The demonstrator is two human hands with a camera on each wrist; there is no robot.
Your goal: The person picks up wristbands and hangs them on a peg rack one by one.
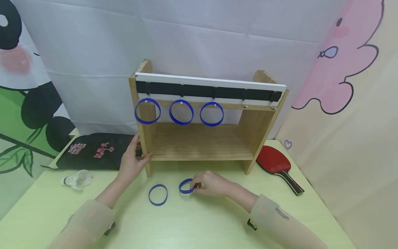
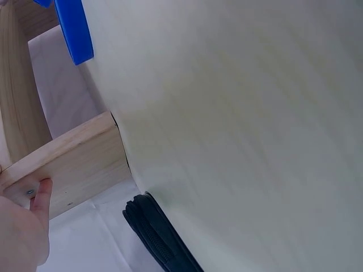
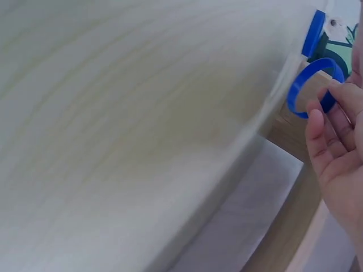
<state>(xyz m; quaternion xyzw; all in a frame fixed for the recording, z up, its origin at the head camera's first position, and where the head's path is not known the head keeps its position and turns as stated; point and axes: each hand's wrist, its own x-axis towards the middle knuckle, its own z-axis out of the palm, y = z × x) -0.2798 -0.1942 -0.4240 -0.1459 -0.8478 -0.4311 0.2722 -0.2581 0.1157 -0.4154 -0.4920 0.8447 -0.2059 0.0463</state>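
Note:
My right hand [image 1: 211, 184] pinches a blue ring [image 1: 185, 191] close over the tabletop. In the right wrist view, the thumb and fingers hold that ring [image 3: 293, 97] by its band. A second blue ring [image 1: 158, 204] lies flat on the table to its left. With extended fingers, my left hand [image 1: 132, 162] rests against the left side panel [image 1: 142, 138] of a wooden rack, thumb at its front edge. Across the rack's top front runs a white and black strip [image 1: 199, 90] with several metal hooks. Three blue rings [image 1: 181, 122] hang from the left hooks; the two right hooks [image 1: 244, 104] are bare.
A black zippered case [image 1: 90, 152] lies left of the rack, with a shuttlecock [image 1: 78, 180] in front of it. On the right is a red table tennis bat [image 1: 274, 159]. A pale cloth [image 1: 199, 34] covers the wall behind the light table [image 1: 174, 228].

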